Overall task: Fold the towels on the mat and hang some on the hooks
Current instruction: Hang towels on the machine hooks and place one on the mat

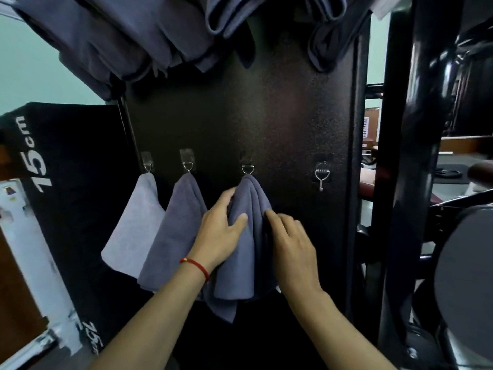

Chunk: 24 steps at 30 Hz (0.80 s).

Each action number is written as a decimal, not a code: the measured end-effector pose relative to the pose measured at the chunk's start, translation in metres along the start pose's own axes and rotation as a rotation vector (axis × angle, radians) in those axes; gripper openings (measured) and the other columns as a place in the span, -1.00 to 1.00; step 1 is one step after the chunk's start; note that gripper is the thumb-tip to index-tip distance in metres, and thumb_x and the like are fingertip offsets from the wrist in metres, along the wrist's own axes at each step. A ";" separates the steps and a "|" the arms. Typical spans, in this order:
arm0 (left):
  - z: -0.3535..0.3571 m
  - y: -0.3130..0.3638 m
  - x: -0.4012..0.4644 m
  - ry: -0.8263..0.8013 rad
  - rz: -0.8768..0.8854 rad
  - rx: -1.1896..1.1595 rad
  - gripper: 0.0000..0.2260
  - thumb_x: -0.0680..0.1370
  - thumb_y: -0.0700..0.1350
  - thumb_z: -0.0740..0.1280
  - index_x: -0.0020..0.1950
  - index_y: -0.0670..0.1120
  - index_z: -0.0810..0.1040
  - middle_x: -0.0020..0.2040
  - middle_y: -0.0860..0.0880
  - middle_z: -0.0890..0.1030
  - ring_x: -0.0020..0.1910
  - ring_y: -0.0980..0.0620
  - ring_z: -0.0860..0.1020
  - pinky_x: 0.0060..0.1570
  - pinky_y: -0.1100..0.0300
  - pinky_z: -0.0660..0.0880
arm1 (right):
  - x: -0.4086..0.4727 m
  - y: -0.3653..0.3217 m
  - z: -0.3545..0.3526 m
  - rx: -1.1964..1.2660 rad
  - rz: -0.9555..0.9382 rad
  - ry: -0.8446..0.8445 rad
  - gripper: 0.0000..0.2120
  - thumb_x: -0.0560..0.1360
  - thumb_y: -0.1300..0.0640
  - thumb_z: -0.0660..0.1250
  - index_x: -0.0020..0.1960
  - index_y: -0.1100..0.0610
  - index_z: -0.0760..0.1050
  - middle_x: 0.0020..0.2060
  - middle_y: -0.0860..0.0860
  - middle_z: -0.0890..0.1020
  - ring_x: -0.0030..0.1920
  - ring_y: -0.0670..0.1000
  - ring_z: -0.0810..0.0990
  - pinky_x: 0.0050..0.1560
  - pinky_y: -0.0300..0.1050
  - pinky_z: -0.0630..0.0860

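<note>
Dark grey-blue microfibre towel (248, 236) hangs from third small metal wall hook (247, 169). Left hand (221, 231) grip pinched on fold; right hand (290, 241) fingers loose, touching edge. Risk: downward tug slips towel off hook or peels adhesive mount.

Four hooks (248, 169) in a row on a dark panel (240, 116). Hung from the first three: a pale grey towel (133, 222), a darker grey towel (173, 231), a third grey towel (248, 236). Fourth hook (322, 175) bare. Left hand (221, 231), red string bracelet (196, 267) at the wrist, pressed on the third towel with thumb across its front; right hand (293, 247) touched its right edge with fingertips. More dark cloth (133, 36) draped overhead.
</note>
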<state>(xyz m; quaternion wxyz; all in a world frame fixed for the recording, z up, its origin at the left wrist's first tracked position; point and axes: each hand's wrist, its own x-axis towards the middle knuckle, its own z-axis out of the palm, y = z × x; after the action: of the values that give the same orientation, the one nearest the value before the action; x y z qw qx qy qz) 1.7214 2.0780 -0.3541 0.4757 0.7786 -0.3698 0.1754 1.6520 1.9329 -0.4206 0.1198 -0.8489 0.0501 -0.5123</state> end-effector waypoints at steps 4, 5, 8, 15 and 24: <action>-0.011 -0.001 0.005 -0.099 -0.085 -0.116 -0.50 0.61 -0.25 0.31 0.52 0.05 0.36 0.36 0.11 0.54 0.36 0.23 0.46 0.44 0.04 0.39 | -0.004 -0.016 -0.005 0.529 0.349 -0.114 -0.70 0.59 0.21 0.29 0.25 -0.07 0.51 0.00 -0.16 0.65 0.00 -0.16 0.62 0.01 -0.01 0.60; -0.015 -0.001 0.006 -0.121 -0.089 -0.115 -0.50 0.61 -0.26 0.30 0.53 0.03 0.35 0.38 0.10 0.53 0.38 0.24 0.45 0.46 0.06 0.37 | -0.004 -0.017 -0.007 0.505 0.327 -0.106 -0.72 0.58 0.20 0.29 0.23 -0.07 0.52 -0.01 -0.16 0.65 -0.03 -0.16 0.62 -0.03 -0.02 0.60; -0.018 -0.004 0.007 -0.136 -0.072 -0.078 -0.51 0.63 -0.20 0.29 0.56 0.03 0.32 0.42 0.10 0.50 0.41 0.23 0.42 0.48 0.06 0.34 | -0.009 -0.010 -0.007 0.093 0.126 -0.077 -0.65 0.55 0.18 0.34 0.32 0.02 0.44 0.06 -0.05 0.53 -0.05 -0.01 0.55 -0.18 -0.04 0.56; -0.003 -0.007 0.002 -0.046 -0.025 0.023 -0.49 0.59 -0.06 0.25 0.55 0.07 0.28 0.41 0.10 0.48 0.39 0.20 0.42 0.46 0.00 0.36 | -0.009 -0.001 0.003 -0.023 0.037 -0.156 -0.85 0.49 0.19 0.41 0.00 0.01 0.52 -0.20 -0.04 0.55 -0.26 0.04 0.55 -0.32 -0.05 0.44; 0.041 -0.013 -0.038 0.062 -0.005 0.361 -0.14 0.58 0.09 0.32 0.65 0.03 -0.24 0.65 -0.06 -0.08 0.61 -0.03 0.03 0.56 0.03 0.09 | -0.035 0.012 -0.003 0.287 0.153 -0.313 -0.84 0.61 0.16 0.24 0.13 0.00 0.53 -0.10 -0.10 0.61 -0.17 -0.09 0.60 -0.17 -0.08 0.59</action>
<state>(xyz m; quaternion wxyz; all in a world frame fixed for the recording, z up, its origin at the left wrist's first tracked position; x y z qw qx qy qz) 1.7032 2.0610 -0.4059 0.3397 0.8464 -0.3156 0.2620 1.6334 1.9280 -0.4520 0.2842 -0.8860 0.0216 -0.3657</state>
